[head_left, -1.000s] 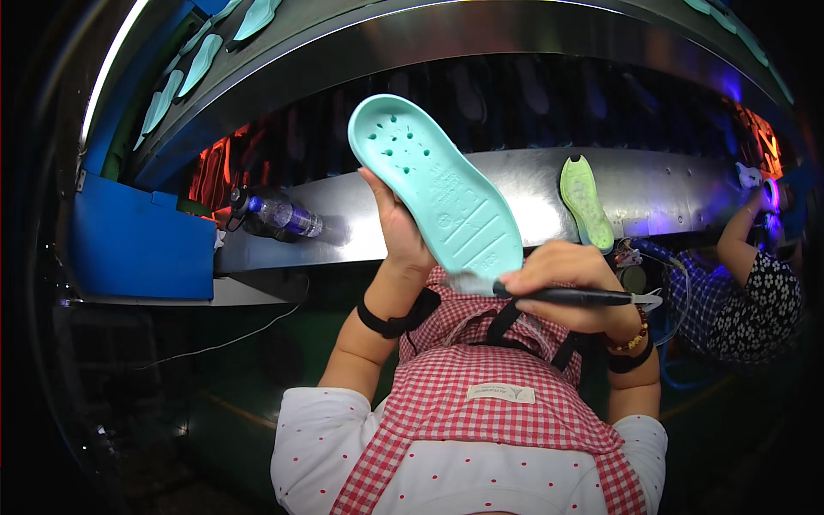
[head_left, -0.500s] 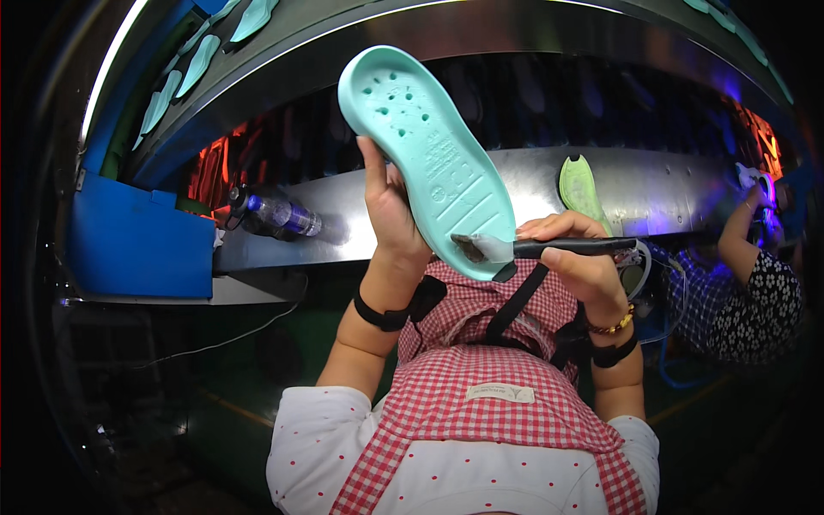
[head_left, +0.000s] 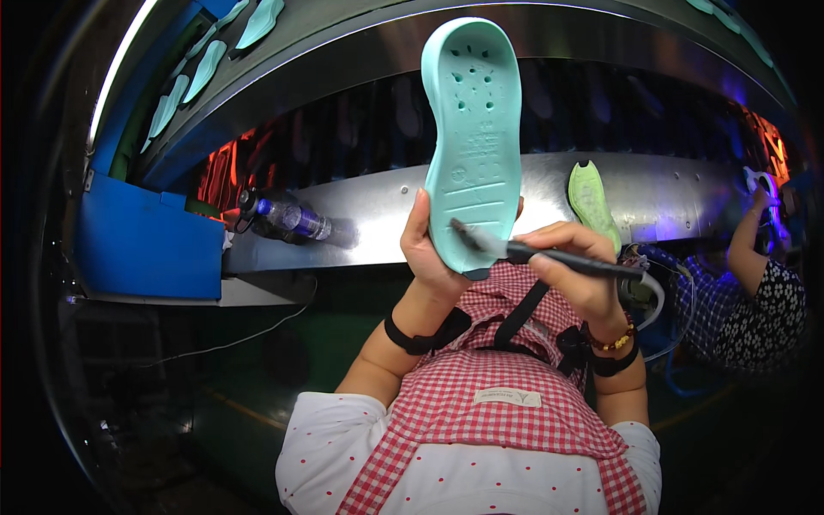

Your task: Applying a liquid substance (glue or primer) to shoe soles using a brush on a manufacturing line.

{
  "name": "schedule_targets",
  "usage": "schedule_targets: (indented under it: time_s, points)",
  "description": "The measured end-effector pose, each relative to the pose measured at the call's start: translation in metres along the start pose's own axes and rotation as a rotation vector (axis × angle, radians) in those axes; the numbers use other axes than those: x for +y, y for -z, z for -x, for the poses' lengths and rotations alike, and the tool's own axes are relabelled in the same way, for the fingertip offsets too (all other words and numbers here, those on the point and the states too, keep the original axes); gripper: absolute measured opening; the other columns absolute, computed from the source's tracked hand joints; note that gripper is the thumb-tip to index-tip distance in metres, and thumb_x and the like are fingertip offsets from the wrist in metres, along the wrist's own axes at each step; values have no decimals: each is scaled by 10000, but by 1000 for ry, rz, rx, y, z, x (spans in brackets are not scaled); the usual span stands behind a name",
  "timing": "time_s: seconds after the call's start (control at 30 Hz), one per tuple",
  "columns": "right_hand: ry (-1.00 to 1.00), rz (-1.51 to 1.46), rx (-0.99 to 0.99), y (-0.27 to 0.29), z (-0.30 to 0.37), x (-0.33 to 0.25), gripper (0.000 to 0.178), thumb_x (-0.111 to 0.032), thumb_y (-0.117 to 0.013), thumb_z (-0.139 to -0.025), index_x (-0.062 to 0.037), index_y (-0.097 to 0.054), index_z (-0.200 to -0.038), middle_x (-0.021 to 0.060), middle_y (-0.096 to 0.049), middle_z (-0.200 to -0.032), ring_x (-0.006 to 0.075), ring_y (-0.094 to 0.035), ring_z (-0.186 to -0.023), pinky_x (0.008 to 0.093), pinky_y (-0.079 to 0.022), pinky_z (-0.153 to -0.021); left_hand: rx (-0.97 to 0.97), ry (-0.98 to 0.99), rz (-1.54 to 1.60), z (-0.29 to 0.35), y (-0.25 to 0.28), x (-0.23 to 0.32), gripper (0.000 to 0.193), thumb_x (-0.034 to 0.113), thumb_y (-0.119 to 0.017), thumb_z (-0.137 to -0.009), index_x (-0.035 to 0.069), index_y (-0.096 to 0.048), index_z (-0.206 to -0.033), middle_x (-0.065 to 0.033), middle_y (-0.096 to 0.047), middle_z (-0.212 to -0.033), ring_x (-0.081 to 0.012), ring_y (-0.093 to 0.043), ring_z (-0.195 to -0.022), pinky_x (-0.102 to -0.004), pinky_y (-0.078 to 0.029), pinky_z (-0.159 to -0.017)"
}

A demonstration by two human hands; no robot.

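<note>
A turquoise shoe sole (head_left: 474,176) stands nearly upright before me, its hollow inner face with small holes and ridges toward me. My left hand (head_left: 429,255) grips its lower part, thumb along the left edge and fingertips at the right edge. In my right hand (head_left: 573,262) is a brush with a black handle (head_left: 592,263), closed between thumb and fingers. A pale tube runs from the handle's end. The brush's bristles (head_left: 468,233), blurred by motion, lie over the lower end of the sole.
A light green sole (head_left: 592,206) lies on the metal ledge (head_left: 378,202). A clear bottle (head_left: 287,219) lies at its left, beside a blue box (head_left: 142,236). More turquoise soles (head_left: 206,69) rest on the upper belt. At right, another person's arm (head_left: 747,245) reaches toward a lit shoe part.
My left hand has swung the sole from a leftward tilt to nearly upright and shifted right. The brush stays near its lower end, its handle slanting down more to the right.
</note>
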State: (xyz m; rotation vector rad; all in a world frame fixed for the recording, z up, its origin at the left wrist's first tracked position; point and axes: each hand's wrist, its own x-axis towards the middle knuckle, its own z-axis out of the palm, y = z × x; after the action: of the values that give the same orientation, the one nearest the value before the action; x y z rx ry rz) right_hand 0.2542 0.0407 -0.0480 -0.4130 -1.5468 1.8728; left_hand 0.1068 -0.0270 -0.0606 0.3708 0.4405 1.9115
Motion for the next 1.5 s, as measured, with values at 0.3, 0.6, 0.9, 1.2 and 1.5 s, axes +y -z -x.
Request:
schedule_targets:
  time_s: [0.3, 0.6, 0.9, 1.2, 1.5]
  points:
    - [225, 294, -238, 20, -16, -13, 205, 29, -620, -684, 23, -603, -889, 133, -623, -872, 172, -608, -792, 256, -478, -735, 11, 24, -148, -7, 8, 9, 570, 393, -418, -816, -13, -366, -1213, -200, -492, -1118, -326, -533, -969, -449, -416, -867]
    - [265, 354, -417, 11, -4, -13, 186, 18, -641, -663, -1, -610, -846, 116, -627, -862, 219, -609, -805, 292, -470, -734, -25, 63, -77, -12, 8, 21, 498, 311, -445, -824, -42, -402, -1173, -220, -525, -1069, -324, -557, -939, -436, -444, -849]
    - [189, 458, -671, 28, -11, -19, 173, 2, -632, -681, -10, -622, -853, 125, -632, -882, 259, -608, -865, 322, -495, -743, 8, 505, -273, -8, 5, 28, 434, 236, -473, -834, -35, -417, -1169, -169, -542, -1040, -226, -581, -889, -340, -478, -795]
    - [304, 710, -750, 38, -7, -18, 177, -55, -567, -676, -87, -619, -843, 52, -628, -873, 218, -601, -810, 289, -473, -684, -31, 737, -427, -8, 10, 29, 405, 215, -501, -838, -65, -455, -1127, -169, -548, -1027, -213, -574, -890, -307, -482, -769]
    - [229, 822, -761, 54, -8, -25, 220, -45, -596, -677, -56, -608, -896, 89, -622, -894, 251, -596, -832, 299, -470, -720, -10, 758, -494, -5, 16, 36, 424, 229, -504, -836, -61, -447, -1140, -168, -548, -1019, -198, -588, -847, -288, -507, -710]
